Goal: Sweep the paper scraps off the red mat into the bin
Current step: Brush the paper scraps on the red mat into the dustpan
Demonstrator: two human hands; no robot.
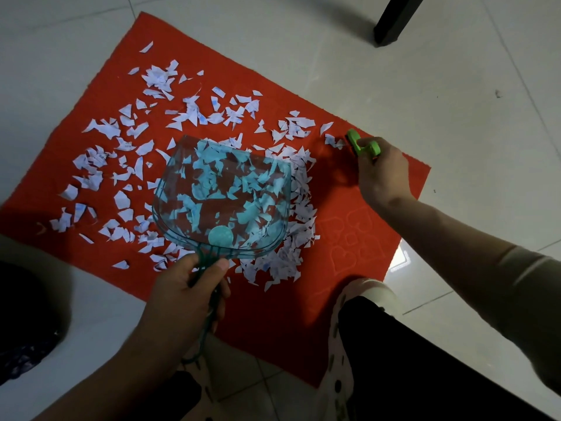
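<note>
Black trouser leg [425,360] is seen closest, near right, kneeling at the mat's [273,323] near edge. Just left of it, the left hand [188,287] is wrapped round the handle of a clear teal dustpan [221,202], which is held over the middle of the mat. Whether the scraps [121,165] seen through it are inside or underneath can't be told, tbh.

At the right edge of the mat the right hand [379,174] is closed round a green brush [362,145], set down by the outermost bits. Scraps are spread across the left and far parts, with a thicker heap right beside the pan.

So the gathering step looks to be in hand, nowhere near done. Next, the brush probably needs to be dragged leftward toward the pan mouth, with the pan lip kept flat on the mat so nothing gets pushed under it. A dark rounded shape [21,314] at the near left might be the bin, but it can't be made out.
</note>
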